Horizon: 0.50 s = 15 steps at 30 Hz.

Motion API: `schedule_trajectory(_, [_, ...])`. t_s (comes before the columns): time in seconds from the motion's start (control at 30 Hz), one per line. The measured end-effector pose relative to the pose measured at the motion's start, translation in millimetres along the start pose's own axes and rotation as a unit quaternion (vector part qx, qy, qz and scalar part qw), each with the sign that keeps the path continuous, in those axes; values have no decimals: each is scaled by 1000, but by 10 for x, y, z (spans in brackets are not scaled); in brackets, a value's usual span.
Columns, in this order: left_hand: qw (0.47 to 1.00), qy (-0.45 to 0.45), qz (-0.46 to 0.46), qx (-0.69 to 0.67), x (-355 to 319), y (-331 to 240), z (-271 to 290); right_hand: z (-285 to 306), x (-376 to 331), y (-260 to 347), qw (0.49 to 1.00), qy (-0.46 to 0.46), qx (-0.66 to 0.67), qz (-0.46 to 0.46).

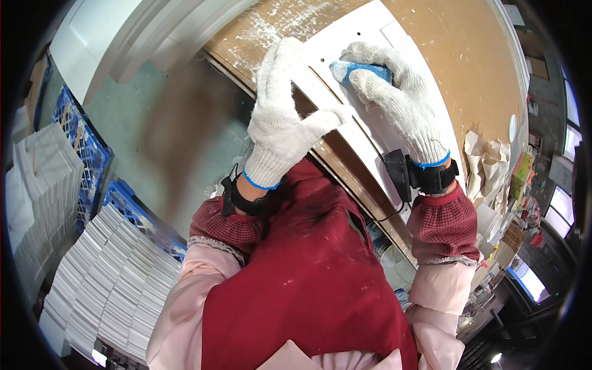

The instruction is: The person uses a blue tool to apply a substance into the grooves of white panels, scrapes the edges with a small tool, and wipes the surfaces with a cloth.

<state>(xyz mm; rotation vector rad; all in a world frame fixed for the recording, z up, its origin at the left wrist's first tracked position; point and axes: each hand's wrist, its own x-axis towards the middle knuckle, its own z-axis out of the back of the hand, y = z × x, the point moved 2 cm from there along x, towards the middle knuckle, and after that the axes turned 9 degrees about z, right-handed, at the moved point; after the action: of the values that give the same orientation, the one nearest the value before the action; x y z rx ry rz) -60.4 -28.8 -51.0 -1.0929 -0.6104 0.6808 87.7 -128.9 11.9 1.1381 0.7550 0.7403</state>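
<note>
My right hand (404,98), in a white knit glove, grips a blue sanding block (373,71) dusted with white. It presses the block against a white panel (370,24) with a curved outer edge, a long groove and small dark holes. My left hand (274,120), gloved too, lies along the panel's near left edge. Its fingers point forward, held straight, and the thumb stretches out to the right over the edge; nothing is in its grasp. A black device (398,169) with a cable sits at my right wrist.
The panel lies on a brown worktable (462,49) marked with white smears. Crumpled brown paper (484,163) is at the right. Stacked white boards (111,271) and blue plastic pallets (80,148) stand at left; large white pieces (111,37) are far left. A brown blur crosses the floor (132,123).
</note>
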Motion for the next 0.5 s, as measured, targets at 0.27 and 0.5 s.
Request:
schedule_trajectory(0.27, [1000,0,17,-11,-4,-5,-12,62,-82,12,1000,4,9,-20])
schedule_trajectory(0.5, [1000,3,-15,24,-13,-23,9,128,-166,-24,999,2,-32,-38])
